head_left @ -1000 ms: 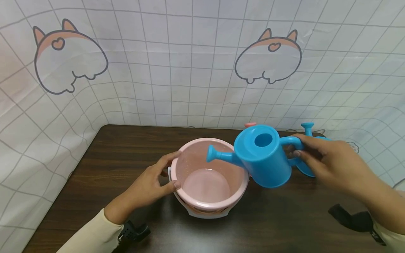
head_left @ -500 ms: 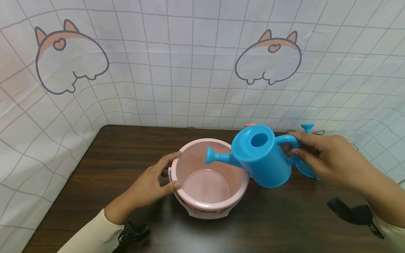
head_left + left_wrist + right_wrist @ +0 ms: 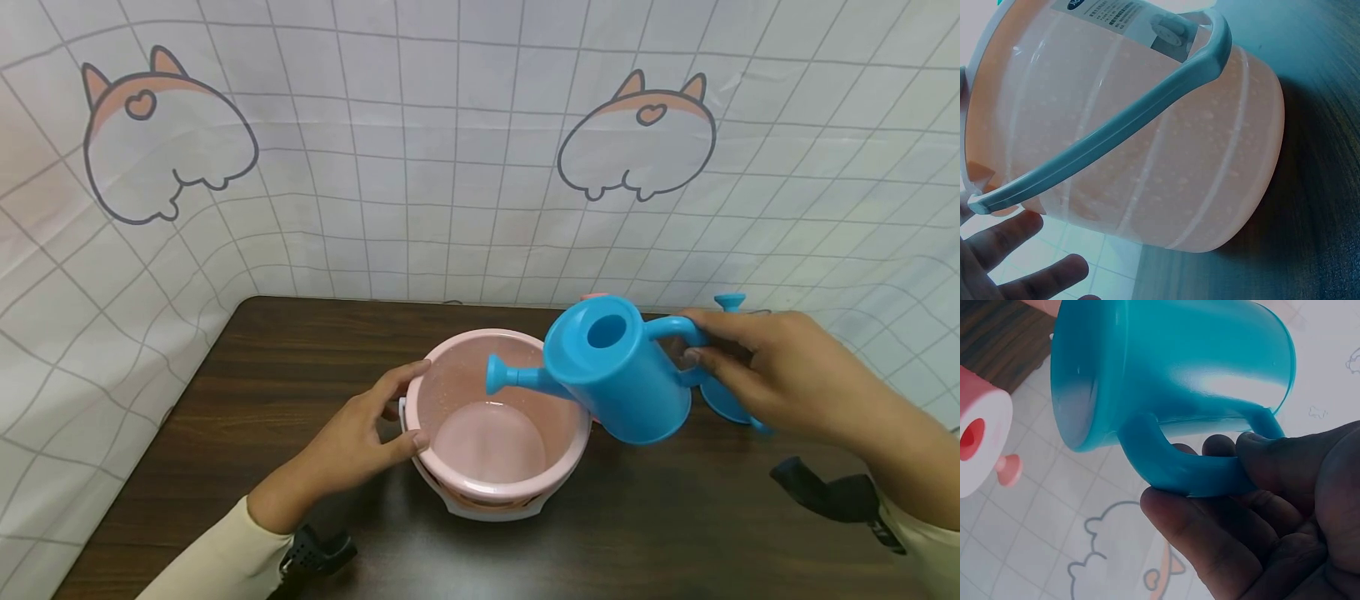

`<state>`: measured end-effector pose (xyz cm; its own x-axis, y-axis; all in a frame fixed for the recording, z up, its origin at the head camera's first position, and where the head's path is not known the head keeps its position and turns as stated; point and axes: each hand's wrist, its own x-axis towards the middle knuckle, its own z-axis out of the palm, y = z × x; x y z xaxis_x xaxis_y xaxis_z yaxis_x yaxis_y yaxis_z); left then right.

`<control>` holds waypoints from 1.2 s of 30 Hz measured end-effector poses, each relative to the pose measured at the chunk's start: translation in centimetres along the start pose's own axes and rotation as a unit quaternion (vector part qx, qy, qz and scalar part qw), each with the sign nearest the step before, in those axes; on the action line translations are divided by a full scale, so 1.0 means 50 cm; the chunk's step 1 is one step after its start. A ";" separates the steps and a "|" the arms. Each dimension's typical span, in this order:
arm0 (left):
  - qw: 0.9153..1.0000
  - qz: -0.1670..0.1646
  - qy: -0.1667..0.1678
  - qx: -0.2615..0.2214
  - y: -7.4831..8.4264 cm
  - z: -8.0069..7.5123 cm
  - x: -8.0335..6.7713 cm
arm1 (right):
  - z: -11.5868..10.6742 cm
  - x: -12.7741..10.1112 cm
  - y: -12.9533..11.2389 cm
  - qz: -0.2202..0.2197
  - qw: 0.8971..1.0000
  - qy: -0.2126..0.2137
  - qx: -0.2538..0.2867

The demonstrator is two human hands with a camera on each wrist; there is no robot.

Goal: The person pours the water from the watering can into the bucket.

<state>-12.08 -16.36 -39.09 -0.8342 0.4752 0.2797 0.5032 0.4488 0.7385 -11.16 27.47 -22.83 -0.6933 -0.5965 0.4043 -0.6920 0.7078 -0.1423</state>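
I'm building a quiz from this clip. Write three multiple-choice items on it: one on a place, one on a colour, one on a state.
1. Where does the watering can's spout sit?
A. over the bucket's opening
B. flat on the table
C. behind the curtain

2. What colour is the bucket?
A. green
B. pink
C. black

3. How is the watering can held?
A. by its spout, with the left hand
B. by nobody, standing on the table
C. by its handle, with the right hand, tilted

Answers: 1 A, the spout hangs above the rim; 2 B, its wall and inside are pink; 3 C, fingers curl round the handle while the left hand rests on the bucket.
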 end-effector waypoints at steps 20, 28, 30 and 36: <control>1.000 0.002 0.002 0.001 0.001 0.001 0.000 | -0.005 0.011 -0.007 -0.009 1.000 -0.011 -0.005; 1.000 0.000 0.002 0.002 0.001 0.001 0.000 | -0.005 0.013 -0.005 -0.008 1.000 -0.010 -0.003; 1.000 0.001 0.002 0.002 0.000 0.001 0.000 | -0.005 0.013 -0.005 -0.006 1.000 -0.010 -0.001; 1.000 -0.002 0.001 0.004 -0.001 0.000 0.002 | -0.004 0.013 -0.004 -0.004 1.000 -0.011 0.000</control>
<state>-12.16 -16.33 -39.09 -0.8361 0.4727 0.2783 0.5024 0.4561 0.7346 -11.41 27.04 -22.35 -0.6922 -0.6106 0.3848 -0.6973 0.7032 -0.1385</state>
